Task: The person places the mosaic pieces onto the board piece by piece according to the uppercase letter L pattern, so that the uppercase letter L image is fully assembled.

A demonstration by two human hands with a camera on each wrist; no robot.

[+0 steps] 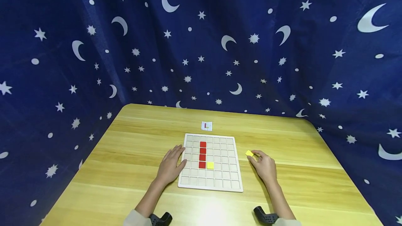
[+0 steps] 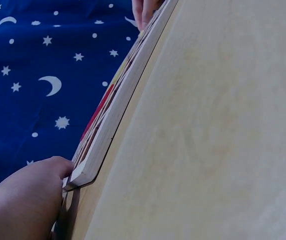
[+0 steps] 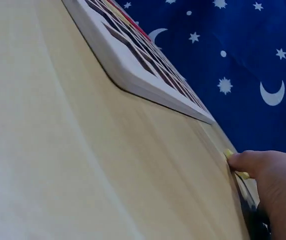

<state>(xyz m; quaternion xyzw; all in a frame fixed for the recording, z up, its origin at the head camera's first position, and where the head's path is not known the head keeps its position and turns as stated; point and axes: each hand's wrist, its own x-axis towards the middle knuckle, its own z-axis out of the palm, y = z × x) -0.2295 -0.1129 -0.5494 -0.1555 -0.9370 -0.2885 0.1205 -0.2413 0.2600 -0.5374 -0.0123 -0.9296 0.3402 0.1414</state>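
Observation:
A white grid board [image 1: 226, 188] lies on the table with several red square tiles [image 1: 202, 157] in one column. One yellow tile [image 1: 210, 165] fills the cell just right of the lowest red one. My left hand [image 1: 169, 166] rests at the board's left edge, fingers extended, thumb at the rim; in the left wrist view the thumb [image 2: 57, 167] overlaps the board's near corner. Right of the board, my right hand [image 1: 265, 166] pinches another yellow square tile [image 1: 249, 153] between thumb and fingers. Only the edges of that tile [image 3: 228, 153] show past the thumb in the right wrist view.
Behind the board lies a small printed card [image 1: 206, 126] with a grid and coloured cells. The wooden table [image 1: 150, 121] meets a dark blue curtain [image 1: 207, 44] with moons and stars. Black wrist devices [image 1: 265, 216] sit at both forearms.

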